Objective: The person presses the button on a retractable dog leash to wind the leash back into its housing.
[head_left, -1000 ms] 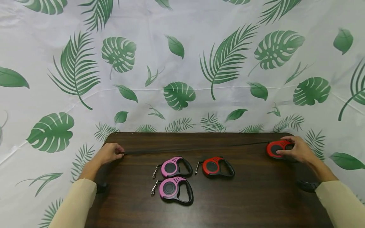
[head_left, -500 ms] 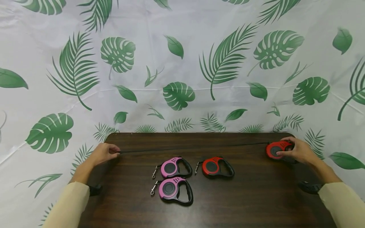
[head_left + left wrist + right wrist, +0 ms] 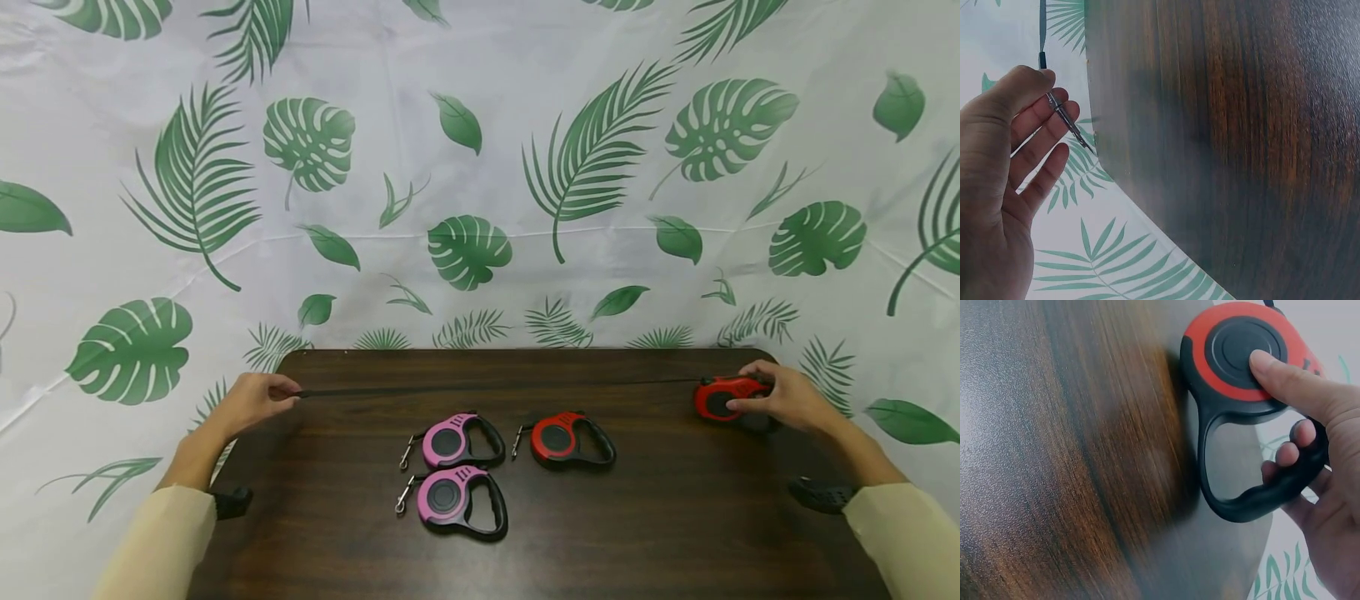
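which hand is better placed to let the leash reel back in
Left, probably. The left hand pinches the clip at the end of the leash cord and can travel toward the red leash, which the right hand grips at the table's right edge.

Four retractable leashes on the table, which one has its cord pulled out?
The red leash at the table's right edge, gripped by the right hand. Its cord stretches across to the left hand; the other three lie retracted mid-table.

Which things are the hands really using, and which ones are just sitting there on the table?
In use:
- red leash reel, held by the right hand
- its black cord, pulled out across the table
- metal clip at the cord's end, pinched by the left hand

Just lying there:
- two pink leash reels
- another red reel
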{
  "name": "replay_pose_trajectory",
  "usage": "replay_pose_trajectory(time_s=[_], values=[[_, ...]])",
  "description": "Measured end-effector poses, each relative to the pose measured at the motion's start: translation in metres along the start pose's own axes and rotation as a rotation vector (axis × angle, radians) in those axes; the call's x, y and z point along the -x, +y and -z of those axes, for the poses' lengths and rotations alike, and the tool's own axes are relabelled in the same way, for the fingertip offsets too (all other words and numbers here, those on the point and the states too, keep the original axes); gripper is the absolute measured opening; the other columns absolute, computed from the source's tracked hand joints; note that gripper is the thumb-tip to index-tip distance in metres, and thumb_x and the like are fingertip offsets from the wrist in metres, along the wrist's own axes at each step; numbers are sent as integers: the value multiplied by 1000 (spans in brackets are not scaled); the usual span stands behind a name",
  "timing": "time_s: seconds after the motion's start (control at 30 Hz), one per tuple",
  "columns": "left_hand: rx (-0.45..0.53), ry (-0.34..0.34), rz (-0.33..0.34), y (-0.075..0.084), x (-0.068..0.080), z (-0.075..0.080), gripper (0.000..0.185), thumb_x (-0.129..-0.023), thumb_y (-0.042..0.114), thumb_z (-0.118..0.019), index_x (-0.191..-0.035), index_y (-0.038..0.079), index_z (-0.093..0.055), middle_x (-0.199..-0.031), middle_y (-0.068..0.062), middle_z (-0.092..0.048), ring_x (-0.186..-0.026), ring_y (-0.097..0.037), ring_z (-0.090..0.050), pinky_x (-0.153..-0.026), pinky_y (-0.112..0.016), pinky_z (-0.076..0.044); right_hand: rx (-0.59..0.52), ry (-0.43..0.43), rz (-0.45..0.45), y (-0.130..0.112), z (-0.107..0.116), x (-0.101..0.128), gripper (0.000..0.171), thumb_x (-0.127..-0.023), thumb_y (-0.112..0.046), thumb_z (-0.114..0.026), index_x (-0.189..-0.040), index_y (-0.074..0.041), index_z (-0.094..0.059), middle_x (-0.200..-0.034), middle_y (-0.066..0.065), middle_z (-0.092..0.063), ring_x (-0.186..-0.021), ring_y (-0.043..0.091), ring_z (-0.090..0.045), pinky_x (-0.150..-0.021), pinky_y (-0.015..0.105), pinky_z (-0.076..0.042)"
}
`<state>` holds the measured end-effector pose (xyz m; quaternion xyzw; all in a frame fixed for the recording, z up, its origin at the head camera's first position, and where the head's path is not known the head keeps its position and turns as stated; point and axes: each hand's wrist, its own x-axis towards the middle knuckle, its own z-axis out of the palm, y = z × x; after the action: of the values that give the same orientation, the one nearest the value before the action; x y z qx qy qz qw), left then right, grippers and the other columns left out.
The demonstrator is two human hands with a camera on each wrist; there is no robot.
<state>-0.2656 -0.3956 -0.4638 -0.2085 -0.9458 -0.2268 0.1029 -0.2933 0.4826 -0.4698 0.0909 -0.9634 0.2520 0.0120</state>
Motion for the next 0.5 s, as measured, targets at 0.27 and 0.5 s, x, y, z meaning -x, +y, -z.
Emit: replay_pose_trajectory(time_s=[0.27,0.5], values=[[-7,14,5,-1,4,4,12,-83,-3,-83,-94,-2,-79,-88,-11,-79,-75,-16,-72,-68,-32,-60,-78,-7,-12,0,1,-1,57,-89,-34,-88,-127,0,-62,-102,14,-70,-77,14,-57,-62,28,-48],[27,39,6,1,10,6,12,-83,-5,-83,-94,-2,-79,-87,-11,-79,-75,-9,-70,-67,-34,-61,-146,-5,-29,4,3,2,50,-94,-32,-83,-129,-2,-64,-106,10,-73,-81,11,-57,-66,29,-47]])
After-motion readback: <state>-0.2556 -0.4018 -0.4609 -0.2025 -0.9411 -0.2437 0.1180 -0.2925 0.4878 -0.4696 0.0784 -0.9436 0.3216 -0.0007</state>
